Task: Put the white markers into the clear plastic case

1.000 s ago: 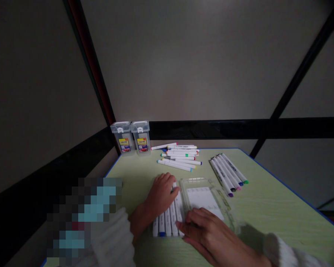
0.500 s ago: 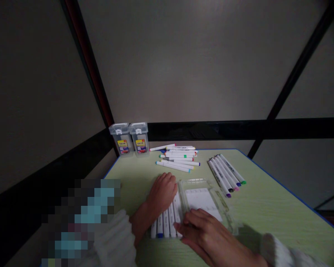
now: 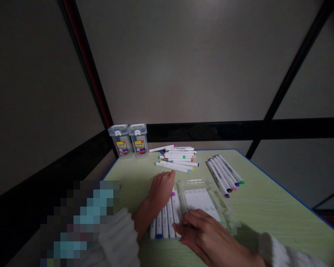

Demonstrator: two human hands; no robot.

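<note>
White markers [image 3: 164,220] lie side by side in one half of an unfolded clear plastic case [image 3: 195,181]; one shows a blue end, another a magenta band. My left hand [image 3: 161,187] bends over the far end of this row, its fingers curled and their tips mostly hidden. At the near end, my right hand [image 3: 202,231] has its thumb and a finger closed about the end of the rightmost marker [image 3: 176,211]. The rest of that hand covers the near part of the case's other half, where a white paper insert [image 3: 202,202] lies.
Behind the case is a loose pile of thinner white markers [image 3: 178,159] with coloured ends. Several thicker markers [image 3: 224,174] lie together at the right. Two lidded clear boxes [image 3: 129,141] stand at the table's [image 3: 267,207] back left corner, near the wall.
My left hand has shifted slightly away from me and its fingers have moved off a magenta band on one marker. My right hand has hardly moved. The view has shifted a little.
</note>
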